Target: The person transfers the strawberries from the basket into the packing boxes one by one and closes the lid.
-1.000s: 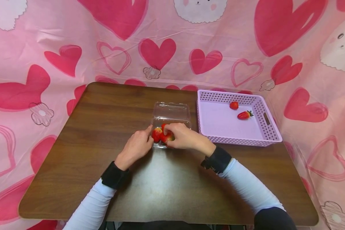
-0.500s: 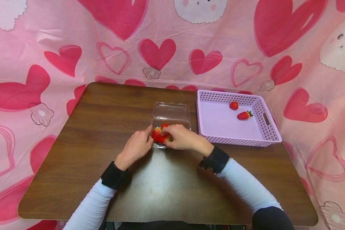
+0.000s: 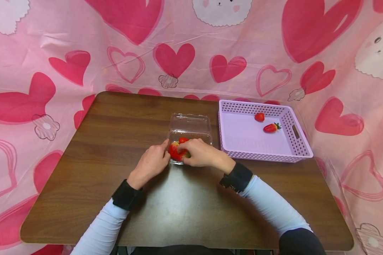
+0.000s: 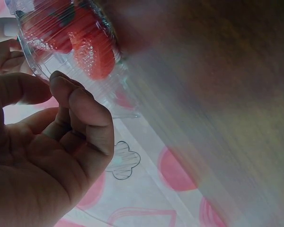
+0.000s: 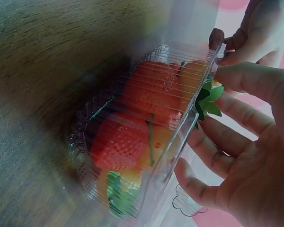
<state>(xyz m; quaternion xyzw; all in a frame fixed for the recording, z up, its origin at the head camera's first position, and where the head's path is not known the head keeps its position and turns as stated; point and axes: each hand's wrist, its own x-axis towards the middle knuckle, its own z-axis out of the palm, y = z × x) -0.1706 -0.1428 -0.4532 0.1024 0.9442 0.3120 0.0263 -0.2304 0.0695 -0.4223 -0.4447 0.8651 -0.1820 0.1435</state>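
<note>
A clear plastic clamshell box (image 3: 177,163) stands on the table, its lid (image 3: 190,124) tipped back. Inside are several strawberries (image 5: 118,142) with green leaves, seen through the ribbed wall in the right wrist view. My left hand (image 3: 151,159) pinches the box's left rim between thumb and forefinger; the left wrist view has this hand (image 4: 57,146) up close. Over the box, my right hand (image 3: 202,152) curls its thumb and fingers round a strawberry (image 3: 182,155). Beside it lie another strawberry (image 3: 173,148) and a smaller-looking one (image 3: 183,140) behind. Part of the gripped fruit is hidden.
To the right of the box is a lilac perforated basket (image 3: 265,156). It contains two strawberries, one without visible leaves (image 3: 259,117) and one with leaves (image 3: 270,128). Brown wooden tabletop (image 3: 131,120) surrounds the box. A pink heart-print cloth (image 3: 191,85) hangs behind.
My right hand has shifted slightly left within the box, and the strawberry under it moved left against its neighbour. The left hand has stayed at the rim. The basket looks the same.
</note>
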